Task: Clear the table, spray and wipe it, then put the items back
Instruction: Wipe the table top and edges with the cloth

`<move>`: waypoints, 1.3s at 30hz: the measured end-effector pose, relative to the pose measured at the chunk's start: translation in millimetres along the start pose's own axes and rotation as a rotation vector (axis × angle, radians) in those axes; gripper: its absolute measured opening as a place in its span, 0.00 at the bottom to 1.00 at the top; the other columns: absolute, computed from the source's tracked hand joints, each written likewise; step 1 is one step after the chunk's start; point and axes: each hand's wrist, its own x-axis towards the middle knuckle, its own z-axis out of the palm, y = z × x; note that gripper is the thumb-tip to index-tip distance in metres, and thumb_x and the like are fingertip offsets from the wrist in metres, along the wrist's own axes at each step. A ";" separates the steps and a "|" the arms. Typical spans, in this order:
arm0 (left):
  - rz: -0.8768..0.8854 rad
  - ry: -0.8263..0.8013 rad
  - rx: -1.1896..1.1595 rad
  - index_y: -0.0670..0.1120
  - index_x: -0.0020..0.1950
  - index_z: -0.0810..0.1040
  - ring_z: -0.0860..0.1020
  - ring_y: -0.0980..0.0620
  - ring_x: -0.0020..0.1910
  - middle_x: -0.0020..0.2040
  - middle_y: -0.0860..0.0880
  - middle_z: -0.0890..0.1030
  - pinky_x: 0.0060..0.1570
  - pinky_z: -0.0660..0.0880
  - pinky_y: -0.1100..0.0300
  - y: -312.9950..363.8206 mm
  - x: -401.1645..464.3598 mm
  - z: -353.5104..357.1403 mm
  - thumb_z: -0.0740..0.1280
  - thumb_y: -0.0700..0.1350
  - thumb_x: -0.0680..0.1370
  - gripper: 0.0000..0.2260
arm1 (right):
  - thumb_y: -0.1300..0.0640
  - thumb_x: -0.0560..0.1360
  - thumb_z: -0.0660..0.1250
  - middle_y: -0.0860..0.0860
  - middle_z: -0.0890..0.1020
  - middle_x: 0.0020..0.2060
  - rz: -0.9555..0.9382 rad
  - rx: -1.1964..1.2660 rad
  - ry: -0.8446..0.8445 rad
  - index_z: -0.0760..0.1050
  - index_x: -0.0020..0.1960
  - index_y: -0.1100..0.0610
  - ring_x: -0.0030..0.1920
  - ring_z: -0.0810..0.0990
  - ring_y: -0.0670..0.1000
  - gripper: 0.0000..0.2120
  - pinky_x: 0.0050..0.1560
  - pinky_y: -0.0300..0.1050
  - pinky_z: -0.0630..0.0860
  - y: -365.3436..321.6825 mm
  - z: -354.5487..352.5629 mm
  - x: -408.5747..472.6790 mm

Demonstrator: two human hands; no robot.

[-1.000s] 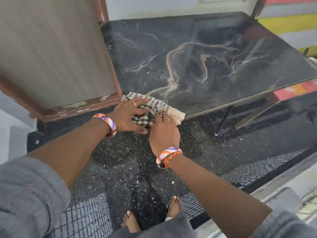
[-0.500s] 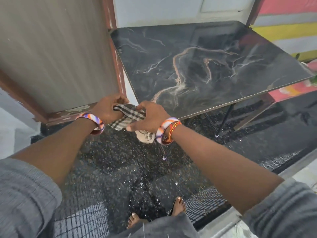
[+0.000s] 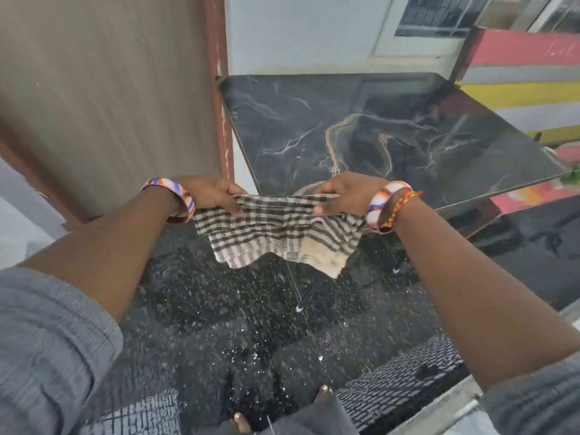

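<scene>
Both hands [image 3: 210,193] [image 3: 343,193] pinch checked cloth [image 3: 276,233] (no labels)

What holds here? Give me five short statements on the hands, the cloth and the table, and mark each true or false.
1. Both hands hold the checked cloth. True: left hand and right hand each grip its top edge.
2. The cloth lies flat on the table. False: it hangs spread between the hands, in front of the table's near edge.
3. The tabletop is dark with pale veins. True.
4. A spray bottle stands on the table. False: no bottle shows on it.
5. Only the left wrist wears a bangle. False: both wrists do.
</scene>
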 end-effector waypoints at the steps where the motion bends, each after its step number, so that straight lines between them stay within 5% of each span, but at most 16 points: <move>1: 0.018 0.023 0.020 0.45 0.43 0.82 0.81 0.59 0.32 0.32 0.54 0.84 0.41 0.77 0.70 4.5 2.7 -2.7 0.74 0.45 0.67 0.07 | 0.50 0.74 0.67 0.52 0.77 0.61 0.016 0.045 0.013 0.73 0.64 0.53 0.58 0.74 0.50 0.20 0.59 0.40 0.62 8.9 -3.9 -0.9; 3: 0.041 0.094 0.086 0.46 0.46 0.82 0.79 0.53 0.42 0.42 0.50 0.83 0.54 0.72 0.60 9.3 13.5 -8.6 0.75 0.65 0.53 0.30 | 0.53 0.74 0.68 0.50 0.77 0.61 0.032 0.112 0.032 0.74 0.63 0.52 0.60 0.74 0.50 0.18 0.60 0.42 0.62 25.3 -11.1 0.9; 4: 0.040 0.115 0.093 0.47 0.46 0.82 0.78 0.52 0.44 0.43 0.49 0.82 0.55 0.70 0.59 12.7 18.8 -8.6 0.73 0.69 0.51 0.33 | 0.54 0.74 0.68 0.49 0.78 0.60 0.042 0.139 0.041 0.75 0.62 0.52 0.59 0.74 0.50 0.17 0.61 0.42 0.62 32.7 -15.1 3.1; 8: 0.070 0.253 0.086 0.46 0.49 0.82 0.75 0.57 0.38 0.37 0.53 0.82 0.46 0.69 0.66 31.6 52.1 -12.7 0.69 0.51 0.72 0.11 | 0.55 0.72 0.70 0.46 0.80 0.46 0.097 0.316 0.171 0.79 0.55 0.55 0.47 0.75 0.46 0.12 0.52 0.37 0.66 60.4 -34.4 26.5; 10: 0.082 0.370 0.059 0.44 0.48 0.82 0.73 0.56 0.36 0.38 0.49 0.81 0.39 0.68 0.66 39.7 70.0 -22.5 0.70 0.51 0.72 0.11 | 0.57 0.69 0.74 0.45 0.80 0.35 0.119 0.489 0.279 0.79 0.43 0.53 0.38 0.75 0.45 0.05 0.45 0.40 0.70 72.9 -46.6 47.1; 14: 0.018 0.510 -0.006 0.39 0.48 0.82 0.73 0.57 0.34 0.36 0.51 0.79 0.35 0.68 0.67 51.5 107.5 -56.3 0.71 0.50 0.71 0.15 | 0.67 0.67 0.71 0.44 0.81 0.26 0.122 0.640 0.328 0.79 0.36 0.53 0.40 0.77 0.50 0.10 0.51 0.47 0.75 93.1 -81.5 112.8; 17: -0.057 0.540 0.051 0.38 0.49 0.81 0.75 0.51 0.39 0.38 0.49 0.79 0.42 0.72 0.61 53.1 136.8 -86.4 0.70 0.51 0.71 0.17 | 0.67 0.72 0.66 0.47 0.83 0.38 0.045 0.458 0.250 0.80 0.50 0.61 0.44 0.77 0.50 0.09 0.45 0.35 0.72 96.0 -108.1 168.5; 20: -0.166 0.709 0.108 0.40 0.52 0.81 0.76 0.44 0.48 0.48 0.44 0.81 0.53 0.71 0.54 50.2 171.3 -117.7 0.70 0.53 0.71 0.18 | 0.64 0.77 0.59 0.56 0.73 0.67 0.045 0.238 0.189 0.70 0.67 0.61 0.65 0.72 0.55 0.18 0.60 0.38 0.66 98.3 -131.0 227.9; 22: -0.204 0.906 0.139 0.38 0.51 0.81 0.77 0.41 0.53 0.53 0.39 0.81 0.53 0.71 0.55 49.0 191.2 -127.7 0.69 0.48 0.74 0.14 | 0.64 0.78 0.59 0.59 0.73 0.67 0.029 0.077 0.263 0.71 0.66 0.63 0.67 0.71 0.58 0.17 0.67 0.45 0.67 100.9 -134.9 260.6; 24: -0.217 1.022 0.229 0.37 0.52 0.81 0.76 0.40 0.57 0.56 0.38 0.81 0.57 0.71 0.55 48.4 209.8 -130.1 0.67 0.44 0.75 0.12 | 0.63 0.76 0.61 0.61 0.79 0.59 0.087 0.209 0.382 0.77 0.59 0.64 0.60 0.77 0.60 0.14 0.62 0.51 0.74 107.9 -137.6 291.5; 27: -0.107 1.015 0.375 0.38 0.52 0.81 0.76 0.40 0.56 0.54 0.38 0.81 0.59 0.71 0.53 45.2 226.7 -124.8 0.67 0.44 0.74 0.12 | 0.67 0.74 0.60 0.58 0.83 0.39 0.127 0.559 0.525 0.80 0.39 0.62 0.36 0.83 0.52 0.10 0.42 0.45 0.82 116.1 -143.7 315.6; 30: -0.016 1.020 0.427 0.38 0.52 0.81 0.76 0.41 0.53 0.53 0.38 0.80 0.54 0.70 0.55 42.2 237.0 -120.6 0.66 0.44 0.75 0.11 | 0.71 0.73 0.63 0.57 0.81 0.33 0.001 0.824 0.351 0.76 0.37 0.60 0.26 0.80 0.47 0.10 0.32 0.39 0.81 108.2 -153.3 312.7; 33: 0.006 1.001 0.471 0.39 0.52 0.80 0.75 0.42 0.52 0.52 0.39 0.80 0.54 0.71 0.53 41.1 240.6 -120.9 0.63 0.44 0.77 0.11 | 0.62 0.73 0.69 0.54 0.84 0.37 -0.175 0.754 -0.049 0.78 0.43 0.59 0.32 0.83 0.46 0.01 0.36 0.39 0.82 90.2 -151.8 295.1; 34: 0.030 0.995 0.484 0.39 0.51 0.80 0.76 0.42 0.50 0.50 0.40 0.80 0.54 0.72 0.52 41.6 238.9 -120.5 0.62 0.44 0.77 0.11 | 0.58 0.73 0.69 0.52 0.85 0.40 -0.211 0.628 -0.143 0.80 0.46 0.59 0.37 0.84 0.47 0.05 0.41 0.41 0.82 87.2 -150.4 291.7; 37: 0.143 0.868 0.507 0.41 0.53 0.79 0.77 0.44 0.51 0.50 0.43 0.80 0.57 0.74 0.48 42.0 228.5 -110.4 0.60 0.57 0.75 0.21 | 0.49 0.72 0.69 0.53 0.81 0.57 -0.323 0.191 -0.121 0.77 0.60 0.57 0.56 0.80 0.50 0.20 0.60 0.46 0.74 86.9 -135.8 284.8; 39: 0.058 0.592 0.586 0.47 0.67 0.72 0.69 0.47 0.68 0.69 0.47 0.72 0.68 0.64 0.51 37.0 218.1 -95.2 0.52 0.74 0.66 0.41 | 0.44 0.70 0.70 0.53 0.73 0.68 -0.359 -0.111 -0.087 0.68 0.70 0.53 0.67 0.71 0.52 0.31 0.69 0.47 0.65 101.7 -116.6 282.6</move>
